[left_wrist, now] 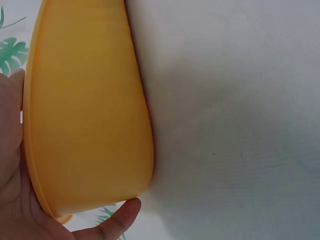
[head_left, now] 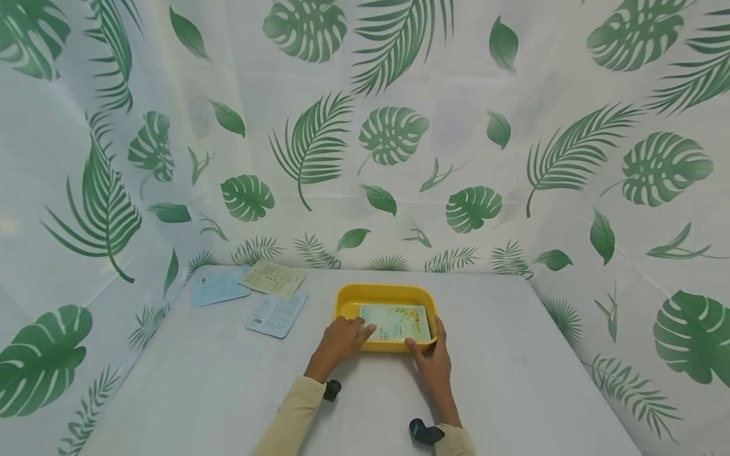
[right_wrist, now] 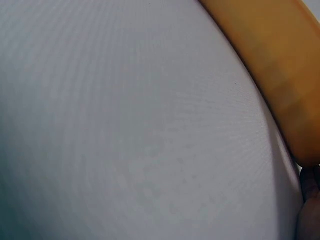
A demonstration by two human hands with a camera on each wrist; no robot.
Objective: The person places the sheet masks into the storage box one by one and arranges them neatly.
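Note:
A yellow plastic basin (head_left: 384,291) stands on the white table before me. In it lies a flat pale-green packet (head_left: 399,320) with printed flowers and small text. My left hand (head_left: 339,343) holds the basin's front left corner, its thumb side reaching over the rim above the packet. From the left wrist view, one finger (left_wrist: 120,220) lies against the basin's outer end wall. At the front right corner my right hand (head_left: 435,367) grips the basin, thumb on the front rim and fingers along the right side. Only a bit of that hand shows in the right wrist view.
Toward the back left of the white table (head_left: 199,392) lie a light-blue packet (head_left: 219,288), a pale-yellow packet (head_left: 275,278) and another light-blue packet (head_left: 278,315) with a barcode. The yellow one overlaps its neighbours. Leaf-printed white curtain (head_left: 433,240) closes the back and both sides.

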